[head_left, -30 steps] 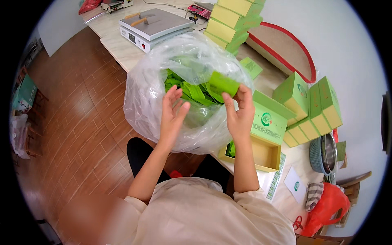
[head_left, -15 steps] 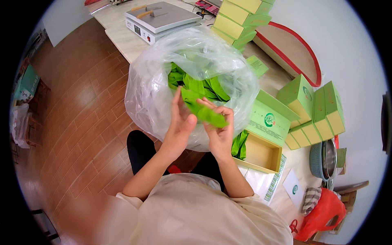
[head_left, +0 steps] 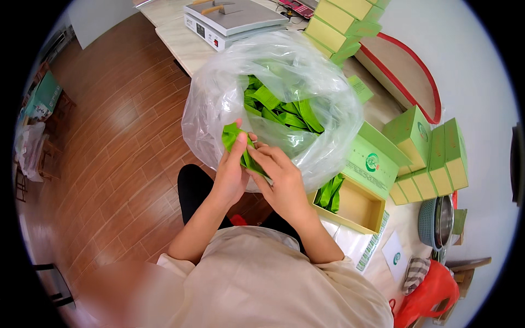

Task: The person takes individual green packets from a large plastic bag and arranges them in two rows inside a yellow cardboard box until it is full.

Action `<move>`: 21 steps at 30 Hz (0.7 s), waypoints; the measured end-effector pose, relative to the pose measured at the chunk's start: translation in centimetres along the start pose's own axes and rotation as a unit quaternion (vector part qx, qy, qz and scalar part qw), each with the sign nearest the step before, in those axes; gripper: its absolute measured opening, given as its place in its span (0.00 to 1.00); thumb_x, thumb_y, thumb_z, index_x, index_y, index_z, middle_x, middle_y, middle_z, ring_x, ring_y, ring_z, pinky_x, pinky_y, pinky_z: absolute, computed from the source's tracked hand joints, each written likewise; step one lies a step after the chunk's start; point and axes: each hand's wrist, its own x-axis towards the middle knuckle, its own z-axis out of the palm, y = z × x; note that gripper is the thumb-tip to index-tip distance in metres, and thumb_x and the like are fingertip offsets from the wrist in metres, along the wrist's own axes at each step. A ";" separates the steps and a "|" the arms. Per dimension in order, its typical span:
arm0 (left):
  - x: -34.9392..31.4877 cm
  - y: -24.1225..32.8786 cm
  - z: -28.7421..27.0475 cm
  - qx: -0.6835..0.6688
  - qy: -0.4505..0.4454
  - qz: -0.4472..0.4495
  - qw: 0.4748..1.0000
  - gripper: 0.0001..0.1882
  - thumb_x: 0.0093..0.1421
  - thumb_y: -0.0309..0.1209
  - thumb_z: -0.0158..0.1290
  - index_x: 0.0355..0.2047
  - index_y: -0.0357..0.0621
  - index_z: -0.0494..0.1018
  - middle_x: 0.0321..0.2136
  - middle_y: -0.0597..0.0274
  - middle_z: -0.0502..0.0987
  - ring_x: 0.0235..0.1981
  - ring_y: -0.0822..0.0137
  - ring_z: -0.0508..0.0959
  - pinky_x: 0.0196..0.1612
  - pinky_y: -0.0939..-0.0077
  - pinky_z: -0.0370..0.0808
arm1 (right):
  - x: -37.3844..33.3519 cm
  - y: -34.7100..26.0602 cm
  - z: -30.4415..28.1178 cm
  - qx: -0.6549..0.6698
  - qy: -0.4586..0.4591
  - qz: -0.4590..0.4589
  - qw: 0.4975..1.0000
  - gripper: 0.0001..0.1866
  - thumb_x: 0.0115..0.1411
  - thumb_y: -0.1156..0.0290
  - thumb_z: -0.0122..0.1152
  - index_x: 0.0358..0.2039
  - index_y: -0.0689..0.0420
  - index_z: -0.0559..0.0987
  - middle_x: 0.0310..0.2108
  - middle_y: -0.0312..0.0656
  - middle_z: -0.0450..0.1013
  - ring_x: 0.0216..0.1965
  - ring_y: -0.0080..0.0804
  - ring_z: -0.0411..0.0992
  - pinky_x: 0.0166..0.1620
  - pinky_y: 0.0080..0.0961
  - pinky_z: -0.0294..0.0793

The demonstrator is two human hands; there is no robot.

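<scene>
A glossy bright green packet [head_left: 231, 136], long and narrow, is held in front of my body. My left hand [head_left: 232, 170] grips it, with the thumb across its upper part. The fingers of my right hand [head_left: 281, 177] press on its lower end, so both hands are closed on it. Just beyond, a big clear plastic bag [head_left: 210, 104] stands with its mouth spread, and several similar green packets [head_left: 290, 113] lie inside. To my right is an open box [head_left: 355, 223] with a green lid; a few green packets [head_left: 330, 194] fill its left end.
Stacked green-and-cream boxes [head_left: 342, 24] rise at the back, and more boxes [head_left: 424, 145] stand at the right. A flat-topped grey machine [head_left: 232, 24] carries two wooden-handled trowels. Baskets [head_left: 437, 221] and a red bag [head_left: 432, 292] sit at the right edge.
Both hands have drawn the packet toward me, away from the bag's mouth. My right hand has moved down over its lower end. The whole view has shifted slightly.
</scene>
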 end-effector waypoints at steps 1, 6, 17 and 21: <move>0.2 0.2 -0.2 -0.022 -0.004 -0.004 1.000 0.26 0.67 0.45 0.41 0.61 0.50 0.54 0.42 0.65 0.68 0.40 0.70 0.70 0.46 0.75 0.69 | -0.1 0.2 0.3 -0.047 0.001 -0.037 0.998 0.24 0.47 0.78 0.64 0.47 0.61 0.74 0.44 0.45 0.69 0.40 0.42 0.72 0.39 0.29 0.74; 0.9 1.5 -1.6 -0.110 -0.022 -0.017 0.994 0.25 0.66 0.43 0.45 0.59 0.48 0.57 0.40 0.66 0.67 0.34 0.75 0.68 0.37 0.80 0.69 | 0.4 -1.2 -0.5 -0.024 -0.052 -0.077 0.995 0.15 0.51 0.75 0.61 0.41 0.63 0.76 0.40 0.46 0.71 0.38 0.45 0.72 0.39 0.34 0.73; -0.1 1.5 -0.6 -0.061 0.004 -0.029 0.998 0.30 0.59 0.27 0.51 0.60 0.46 0.55 0.41 0.62 0.67 0.32 0.74 0.68 0.35 0.80 0.67 | 8.2 5.3 -0.6 -0.210 0.096 0.113 0.966 0.07 0.59 0.74 0.56 0.37 0.61 0.75 0.37 0.45 0.75 0.35 0.41 0.73 0.37 0.27 0.72; 0.0 1.4 -1.4 -0.078 -0.017 -0.031 0.996 0.29 0.60 0.29 0.51 0.60 0.46 0.55 0.41 0.61 0.68 0.34 0.72 0.70 0.37 0.76 0.70 | 5.4 4.9 -3.6 0.185 0.196 0.198 0.942 0.07 0.63 0.72 0.52 0.42 0.56 0.72 0.36 0.41 0.75 0.33 0.31 0.74 0.33 0.24 0.71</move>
